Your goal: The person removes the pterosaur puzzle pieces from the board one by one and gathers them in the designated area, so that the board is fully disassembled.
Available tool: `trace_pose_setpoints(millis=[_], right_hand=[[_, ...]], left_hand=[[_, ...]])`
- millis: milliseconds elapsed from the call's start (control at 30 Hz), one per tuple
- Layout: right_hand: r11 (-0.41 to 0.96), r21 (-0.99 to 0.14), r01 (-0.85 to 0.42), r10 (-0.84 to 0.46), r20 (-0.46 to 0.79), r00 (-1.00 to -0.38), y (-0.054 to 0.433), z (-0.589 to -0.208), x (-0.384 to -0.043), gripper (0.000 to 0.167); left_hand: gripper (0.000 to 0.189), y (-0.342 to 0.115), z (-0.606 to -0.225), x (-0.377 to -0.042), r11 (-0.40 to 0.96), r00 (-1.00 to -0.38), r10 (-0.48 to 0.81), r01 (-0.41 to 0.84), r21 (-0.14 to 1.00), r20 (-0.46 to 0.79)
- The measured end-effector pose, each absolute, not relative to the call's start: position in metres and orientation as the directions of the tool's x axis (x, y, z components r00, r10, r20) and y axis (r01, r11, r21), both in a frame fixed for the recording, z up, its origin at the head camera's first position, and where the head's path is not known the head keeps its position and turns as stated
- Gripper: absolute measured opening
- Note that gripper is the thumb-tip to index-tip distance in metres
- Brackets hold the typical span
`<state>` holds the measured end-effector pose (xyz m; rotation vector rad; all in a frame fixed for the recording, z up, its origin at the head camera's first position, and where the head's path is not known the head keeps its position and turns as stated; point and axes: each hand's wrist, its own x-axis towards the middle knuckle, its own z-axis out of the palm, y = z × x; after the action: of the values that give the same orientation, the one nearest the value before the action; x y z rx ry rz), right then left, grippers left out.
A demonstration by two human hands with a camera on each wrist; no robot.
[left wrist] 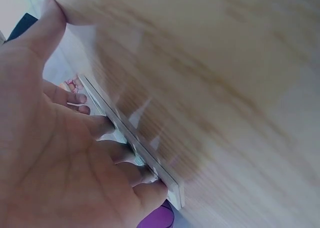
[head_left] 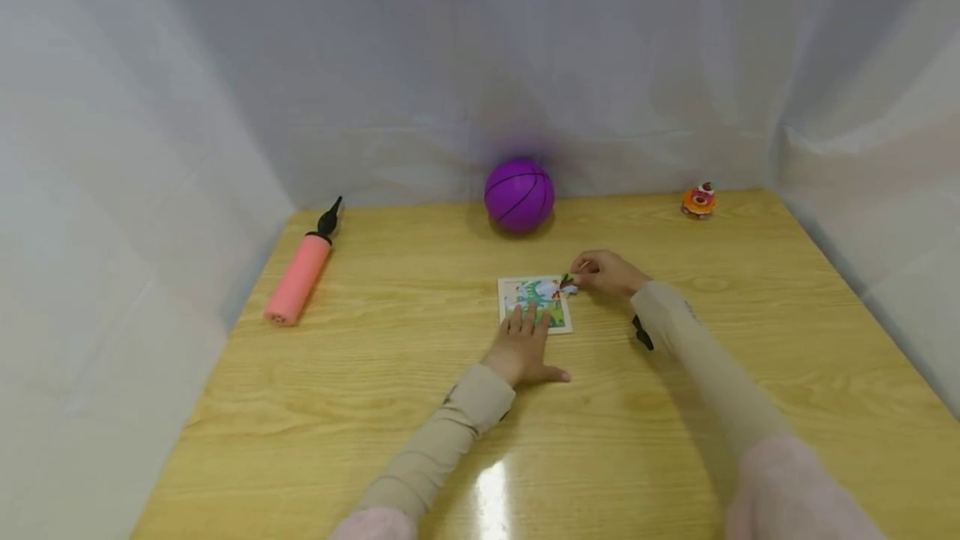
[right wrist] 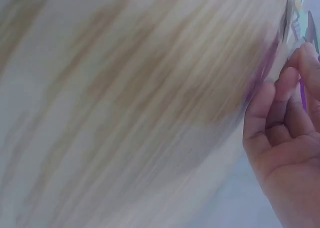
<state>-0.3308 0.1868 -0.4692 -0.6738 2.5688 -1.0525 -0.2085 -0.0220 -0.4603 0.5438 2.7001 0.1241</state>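
Observation:
A small jigsaw puzzle (head_left: 564, 327) with a pale border and a colourful cartoon picture lies flat on the table. My left hand (head_left: 522, 350) rests on its near edge, fingers spread straight and thumb pointing off to the right. From below, the left wrist view shows those fingertips (left wrist: 145, 174) over the board's rim (left wrist: 175, 193). At the far right corner my right hand (head_left: 609, 273) pinches a puzzle piece (head_left: 567, 279) between thumb and fingers. Another light-blue piece (head_left: 572, 290) sticks out past the right border. Fingers partly cover the pinched piece.
Behind the puzzle, a purple ball (head_left: 519, 196) stands near the back curtain (head_left: 600, 65). A pink hand pump (head_left: 300, 277) with a black nozzle lies at the left. A small orange and red toy (head_left: 699, 201) sits at the back right of the wooden table (head_left: 360, 390).

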Motion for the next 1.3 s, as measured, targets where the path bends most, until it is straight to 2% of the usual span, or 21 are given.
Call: trace_pose_setpoints(millis=[333, 567, 800, 1300], right_hand=[[0.688, -0.656, -0.311, -0.472, -0.079, -0.878, 0.1929, -0.4745, -0.3308, 0.023], [0.711, -0.652, -0.265, -0.412, -0.08, -0.908, 0.1937, -0.4764, -0.3317, 0.024], [0.726, -0.641, -0.249, -0.407, -0.11, -0.907, 0.1943, -0.4746, -0.3335, 0.025], [0.738, -0.646, -0.197, -0.368, -0.141, -0.919, 0.1934, -0.4732, -0.3314, 0.026]], left_hand=[[0.104, -0.0228, -0.4595, -0.2074, 0.92, -0.852, 0.392, 0.354, 0.172, -0.346], [0.104, -0.0228, -0.4591, -0.2066, 0.921, -0.855, 0.389, 0.355, 0.16, -0.344], [0.103, -0.0219, -0.457, -0.2073, 0.92, -0.848, 0.39, 0.347, 0.18, -0.358], [0.105, -0.0217, -0.4578, -0.2068, 0.917, -0.868, 0.396, 0.359, 0.17, -0.299]])
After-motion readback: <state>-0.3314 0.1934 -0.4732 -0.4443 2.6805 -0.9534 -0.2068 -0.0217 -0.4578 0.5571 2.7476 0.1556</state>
